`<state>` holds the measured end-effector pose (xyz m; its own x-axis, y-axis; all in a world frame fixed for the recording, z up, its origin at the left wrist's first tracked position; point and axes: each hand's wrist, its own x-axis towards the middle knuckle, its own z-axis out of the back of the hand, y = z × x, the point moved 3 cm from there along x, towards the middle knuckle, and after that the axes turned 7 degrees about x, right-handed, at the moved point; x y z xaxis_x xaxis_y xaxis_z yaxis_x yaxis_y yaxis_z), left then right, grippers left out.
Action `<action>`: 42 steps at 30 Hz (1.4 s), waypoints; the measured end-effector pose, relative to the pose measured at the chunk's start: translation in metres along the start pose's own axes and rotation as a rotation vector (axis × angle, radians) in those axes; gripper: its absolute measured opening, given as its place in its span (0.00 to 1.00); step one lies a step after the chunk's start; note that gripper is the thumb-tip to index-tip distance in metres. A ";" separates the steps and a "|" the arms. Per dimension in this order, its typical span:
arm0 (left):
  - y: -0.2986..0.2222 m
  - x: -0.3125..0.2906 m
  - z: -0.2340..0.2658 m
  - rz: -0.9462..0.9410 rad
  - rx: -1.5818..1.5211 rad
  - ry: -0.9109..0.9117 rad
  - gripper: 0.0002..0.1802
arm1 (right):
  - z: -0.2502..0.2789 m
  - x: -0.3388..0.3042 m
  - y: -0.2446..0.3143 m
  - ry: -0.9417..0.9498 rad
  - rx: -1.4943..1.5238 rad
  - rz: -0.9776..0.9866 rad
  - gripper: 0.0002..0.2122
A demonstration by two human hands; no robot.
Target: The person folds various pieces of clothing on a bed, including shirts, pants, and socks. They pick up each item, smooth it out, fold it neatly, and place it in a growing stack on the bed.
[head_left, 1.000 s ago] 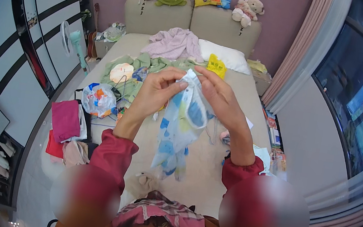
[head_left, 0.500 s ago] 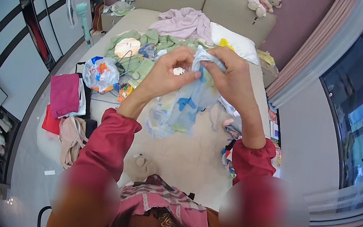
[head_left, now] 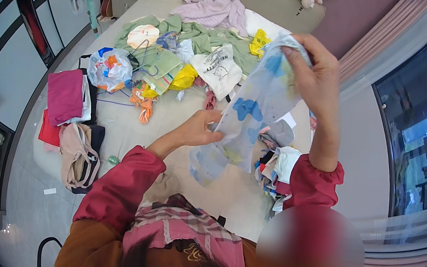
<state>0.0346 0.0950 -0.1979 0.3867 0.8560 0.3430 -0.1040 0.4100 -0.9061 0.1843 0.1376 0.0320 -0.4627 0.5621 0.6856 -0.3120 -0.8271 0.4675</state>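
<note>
Our right hand [head_left: 316, 74], raised highest, pinches the top edge of a thin garment [head_left: 249, 122] between thumb and fingers. Lower and to the left, our left hand [head_left: 194, 130] curls, thumb and fingertips nearly together at the garment's left edge. The pale, see-through cloth hangs creased from the right grip, patterned with blue star-like shapes and yellow-green patches. Below the right hand, a pile of clothes [head_left: 277, 169] sits on the bed [head_left: 123, 136].

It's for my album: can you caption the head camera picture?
Left hand and right hand hold a blue-patterned cloth over a cluttered bed.
</note>
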 end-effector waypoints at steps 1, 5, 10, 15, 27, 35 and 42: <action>0.011 -0.004 -0.001 0.020 0.026 0.015 0.19 | 0.005 -0.002 -0.005 -0.021 0.001 -0.037 0.06; 0.045 -0.018 0.008 0.041 0.110 0.066 0.14 | 0.024 -0.019 -0.029 -0.055 0.108 -0.158 0.06; 0.089 -0.013 0.052 0.231 -0.011 0.103 0.09 | 0.034 -0.059 -0.109 -0.047 0.291 -0.446 0.05; 0.101 0.044 0.123 0.130 0.572 -0.050 0.07 | 0.022 -0.094 -0.214 -0.118 0.414 -0.651 0.05; 0.118 0.052 0.103 -0.411 1.280 -0.017 0.05 | -0.014 -0.228 -0.287 -0.137 0.489 -0.823 0.13; 0.333 -0.139 -0.031 -0.172 1.022 0.569 0.09 | -0.173 -0.523 -0.308 0.009 0.371 -0.909 0.11; 0.336 -0.173 -0.049 0.003 0.957 0.584 0.11 | -0.186 -0.543 -0.268 0.302 -0.132 -0.777 0.12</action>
<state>-0.0224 0.0692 -0.5736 0.7294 0.6818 -0.0555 -0.6702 0.6962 -0.2571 0.3649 0.0535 -0.5698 -0.2725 0.9621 0.0082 -0.7192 -0.2093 0.6625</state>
